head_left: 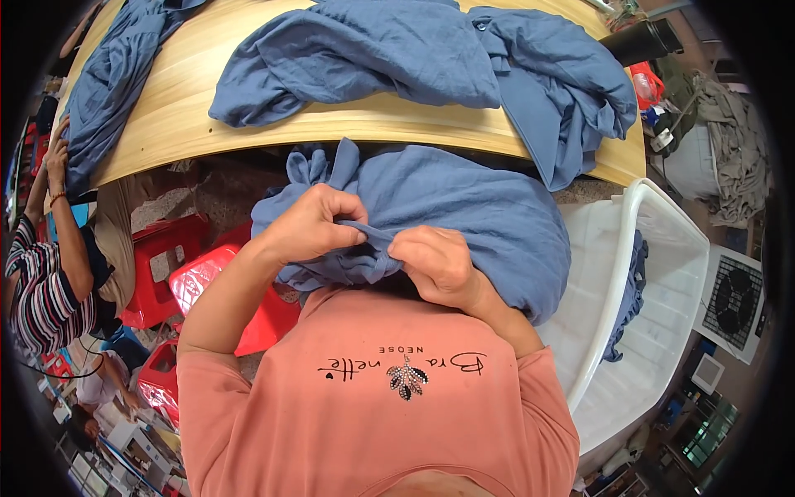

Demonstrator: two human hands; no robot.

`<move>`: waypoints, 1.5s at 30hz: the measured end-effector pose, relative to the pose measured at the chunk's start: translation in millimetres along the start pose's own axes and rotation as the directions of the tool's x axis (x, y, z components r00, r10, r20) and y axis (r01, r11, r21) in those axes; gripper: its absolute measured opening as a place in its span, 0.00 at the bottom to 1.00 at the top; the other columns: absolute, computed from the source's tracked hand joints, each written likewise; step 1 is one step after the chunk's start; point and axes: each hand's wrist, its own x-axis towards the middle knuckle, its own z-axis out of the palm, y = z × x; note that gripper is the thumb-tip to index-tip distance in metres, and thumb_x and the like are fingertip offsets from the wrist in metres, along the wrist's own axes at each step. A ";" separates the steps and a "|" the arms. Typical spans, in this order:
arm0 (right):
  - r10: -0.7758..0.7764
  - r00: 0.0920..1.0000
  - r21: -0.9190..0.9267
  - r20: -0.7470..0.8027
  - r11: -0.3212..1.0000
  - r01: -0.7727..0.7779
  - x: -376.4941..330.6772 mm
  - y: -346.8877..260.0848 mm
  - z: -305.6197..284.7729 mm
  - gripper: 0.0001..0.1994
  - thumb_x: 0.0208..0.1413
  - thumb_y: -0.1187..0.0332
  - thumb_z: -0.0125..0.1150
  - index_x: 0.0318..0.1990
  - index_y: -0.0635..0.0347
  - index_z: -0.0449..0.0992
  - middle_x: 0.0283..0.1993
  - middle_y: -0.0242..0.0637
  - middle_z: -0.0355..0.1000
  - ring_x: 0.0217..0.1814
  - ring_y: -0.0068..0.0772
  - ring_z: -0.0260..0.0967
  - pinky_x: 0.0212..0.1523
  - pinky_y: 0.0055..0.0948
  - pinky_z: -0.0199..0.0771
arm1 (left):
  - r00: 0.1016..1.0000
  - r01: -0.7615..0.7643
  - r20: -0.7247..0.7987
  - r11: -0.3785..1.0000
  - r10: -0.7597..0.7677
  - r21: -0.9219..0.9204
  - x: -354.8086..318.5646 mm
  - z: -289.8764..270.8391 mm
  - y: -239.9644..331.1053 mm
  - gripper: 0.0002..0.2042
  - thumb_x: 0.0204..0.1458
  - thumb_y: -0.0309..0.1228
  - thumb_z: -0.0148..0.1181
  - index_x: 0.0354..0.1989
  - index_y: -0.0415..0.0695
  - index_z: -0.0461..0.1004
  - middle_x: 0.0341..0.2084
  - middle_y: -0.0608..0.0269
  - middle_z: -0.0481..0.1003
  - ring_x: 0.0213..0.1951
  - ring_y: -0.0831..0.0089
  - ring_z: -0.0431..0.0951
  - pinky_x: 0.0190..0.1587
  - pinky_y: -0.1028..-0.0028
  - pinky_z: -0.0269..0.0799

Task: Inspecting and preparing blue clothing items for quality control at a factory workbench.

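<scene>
blue cloth (472,203) is being pinched along a fold

the blue cloth is lying bunched in front of the person's torso, filling the space between the body and the near edge of the worktop (178,99). the left grip (319,225) is grasping the fold between thumb and forefinger. the right grip (435,261) is grasping the same fold just beside it, thumb and fingers closing on the fabric. small gathered ends are sticking up at the cloth's far left corner, near the worktop.

the person is wearing a salmon shirt (364,439), and its front is showing just behind the cloth.

on the worktop, a broad blue heap (364,54) is resting in the middle, and a second blue heap (571,79) is lying to its right, drooping over the near edge. a black cylinder (642,41) is jutting out beside that one.

to the right, a white bin (623,253) is holding more blue fabric (633,290).

to the left, red stools (170,240) are standing near the cloth. beyond them, a co-worker in a striped top (54,311) is resting a hand (58,164) against a long blue piece (116,91).
</scene>
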 end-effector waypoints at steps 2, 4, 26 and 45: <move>-0.008 1.000 -0.013 0.005 1.000 0.008 2.8 -0.7 2.0 0.13 0.31 0.83 0.57 0.30 0.65 0.71 0.28 0.40 0.69 0.23 0.38 0.66 0.22 0.30 0.66 | 0.984 -0.178 -0.018 0.982 0.177 -0.065 4.3 2.9 -11.1 0.04 0.37 0.20 0.59 0.23 0.36 0.71 0.18 0.71 0.70 0.24 0.85 0.65 0.28 0.82 0.60; -0.012 0.992 -0.134 0.124 0.991 0.029 4.2 -3.8 3.9 0.11 0.32 0.83 0.57 0.29 0.64 0.71 0.28 0.39 0.69 0.23 0.38 0.67 0.22 0.30 0.67 | 0.936 -0.352 -0.041 0.928 0.350 -0.125 8.3 5.7 -18.5 0.04 0.37 0.20 0.58 0.23 0.36 0.71 0.18 0.72 0.70 0.24 0.86 0.65 0.28 0.82 0.60; -0.144 0.989 -0.394 0.047 0.907 0.150 4.7 1.8 9.3 0.09 0.33 0.78 0.56 0.29 0.63 0.73 0.27 0.34 0.68 0.19 0.29 0.61 0.17 0.25 0.59 | 0.999 -0.018 -0.053 0.957 0.003 -0.290 12.9 16.1 -17.5 0.01 0.40 0.21 0.56 0.22 0.37 0.72 0.19 0.73 0.69 0.22 0.87 0.63 0.24 0.84 0.57; -0.104 0.991 -0.396 -0.086 0.916 0.062 3.1 4.1 16.4 0.09 0.33 0.80 0.55 0.28 0.66 0.70 0.26 0.38 0.66 0.20 0.33 0.63 0.19 0.28 0.64 | 0.991 -0.115 -0.092 0.955 0.093 -0.274 4.9 22.0 -18.0 0.04 0.48 0.24 0.54 0.27 0.37 0.72 0.18 0.76 0.66 0.22 0.89 0.59 0.22 0.84 0.54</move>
